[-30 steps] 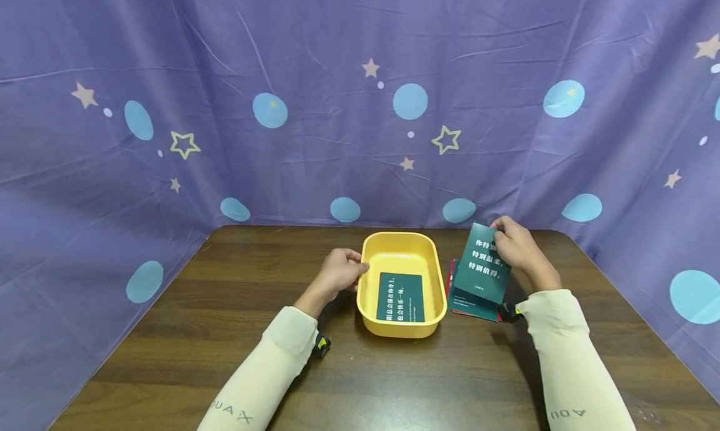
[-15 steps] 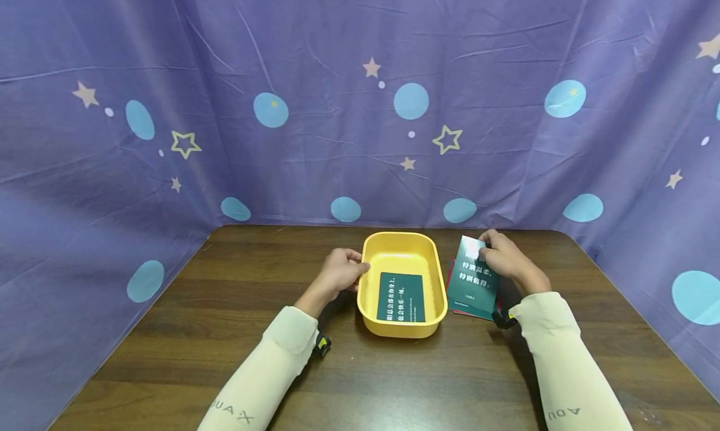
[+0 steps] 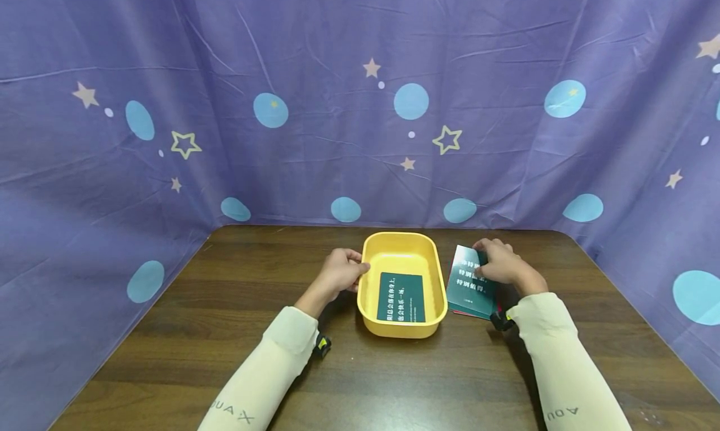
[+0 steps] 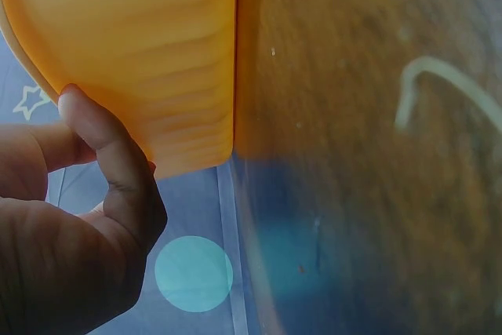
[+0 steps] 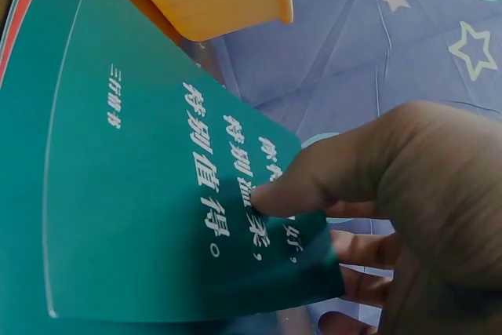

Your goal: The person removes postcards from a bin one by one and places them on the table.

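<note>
My left hand (image 3: 340, 271) pinches the left rim of a yellow plastic tray (image 3: 402, 328), its thumb over the edge, as the left wrist view also shows. Inside the tray lies a dark green card (image 3: 400, 298) with white writing. To the right, my right hand (image 3: 505, 263) holds another green card (image 3: 468, 290) by its far right corner. In the right wrist view the thumb presses on the printed face of this green card (image 5: 141, 178), with fingers behind its edge. Under it are more cards (image 5: 27, 92), one showing a red edge; most of them is hidden.
The tray and cards stand on a brown wooden table (image 3: 253, 281). A purple curtain (image 3: 315, 156) with stars and blue dots hangs behind the table's far edge. The tray's right wall is close to the card pile.
My right hand has moved down and left, lowering its green card from a raised tilt onto the other cards. The left hand and the tray have stayed in place.
</note>
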`<action>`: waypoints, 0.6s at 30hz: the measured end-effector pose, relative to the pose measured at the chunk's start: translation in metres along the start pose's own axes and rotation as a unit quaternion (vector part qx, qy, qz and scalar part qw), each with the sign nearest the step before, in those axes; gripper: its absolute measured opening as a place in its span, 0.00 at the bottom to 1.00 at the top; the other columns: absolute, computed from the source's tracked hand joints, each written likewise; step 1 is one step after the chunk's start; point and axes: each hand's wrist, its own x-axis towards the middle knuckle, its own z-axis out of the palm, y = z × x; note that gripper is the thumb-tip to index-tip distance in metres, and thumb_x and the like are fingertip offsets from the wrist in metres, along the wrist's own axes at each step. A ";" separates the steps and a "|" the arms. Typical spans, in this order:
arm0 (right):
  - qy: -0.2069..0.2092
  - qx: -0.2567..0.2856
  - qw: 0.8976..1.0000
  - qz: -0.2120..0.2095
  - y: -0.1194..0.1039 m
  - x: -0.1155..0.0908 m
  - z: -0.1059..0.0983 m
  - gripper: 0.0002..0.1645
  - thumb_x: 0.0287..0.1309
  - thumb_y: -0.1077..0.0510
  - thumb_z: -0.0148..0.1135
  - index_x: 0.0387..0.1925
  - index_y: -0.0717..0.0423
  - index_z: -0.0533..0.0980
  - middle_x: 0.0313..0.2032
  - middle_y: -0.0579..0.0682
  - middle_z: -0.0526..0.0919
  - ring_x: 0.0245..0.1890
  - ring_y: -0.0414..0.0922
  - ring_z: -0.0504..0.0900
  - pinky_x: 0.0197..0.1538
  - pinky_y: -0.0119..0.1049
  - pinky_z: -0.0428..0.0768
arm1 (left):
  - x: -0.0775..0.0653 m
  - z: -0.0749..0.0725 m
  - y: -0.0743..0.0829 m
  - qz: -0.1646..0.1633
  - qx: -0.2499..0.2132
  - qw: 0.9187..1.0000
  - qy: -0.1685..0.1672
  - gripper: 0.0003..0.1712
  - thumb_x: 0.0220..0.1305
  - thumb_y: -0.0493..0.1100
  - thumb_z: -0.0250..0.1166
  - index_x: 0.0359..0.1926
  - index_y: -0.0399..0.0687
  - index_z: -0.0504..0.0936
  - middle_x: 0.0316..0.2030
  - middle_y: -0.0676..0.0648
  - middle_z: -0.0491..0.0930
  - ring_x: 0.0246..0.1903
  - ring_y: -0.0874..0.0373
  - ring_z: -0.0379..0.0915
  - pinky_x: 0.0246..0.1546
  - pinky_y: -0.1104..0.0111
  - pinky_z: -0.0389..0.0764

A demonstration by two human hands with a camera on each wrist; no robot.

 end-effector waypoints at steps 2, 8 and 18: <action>-0.006 -0.015 1.000 0.005 0.000 0.000 0.001 0.38 0.47 0.57 0.70 0.61 0.64 0.69 0.56 0.67 0.70 0.54 0.66 0.63 0.52 0.72 0.62 | 0.000 0.000 0.000 -0.001 0.000 1.000 0.000 0.14 0.65 0.36 0.63 0.48 0.32 0.76 0.33 0.35 0.80 0.16 0.60 0.73 0.17 0.68 0.83; -0.032 -0.002 0.999 0.005 -0.001 0.001 0.001 0.39 0.50 0.57 0.70 0.62 0.65 0.67 0.56 0.67 0.72 0.57 0.66 0.65 0.56 0.70 0.64 | 0.001 0.000 0.000 -0.002 -0.001 1.000 -0.001 0.14 0.65 0.37 0.63 0.49 0.32 0.75 0.32 0.36 0.80 0.16 0.60 0.73 0.18 0.67 0.83; -0.073 0.030 0.997 0.003 0.003 0.003 0.004 0.33 0.53 0.60 0.69 0.60 0.67 0.69 0.48 0.63 0.77 0.46 0.54 0.75 0.51 0.52 0.75 | -0.001 0.001 0.000 0.000 -0.011 1.000 0.000 0.14 0.65 0.36 0.63 0.48 0.31 0.75 0.32 0.35 0.80 0.16 0.60 0.73 0.17 0.67 0.83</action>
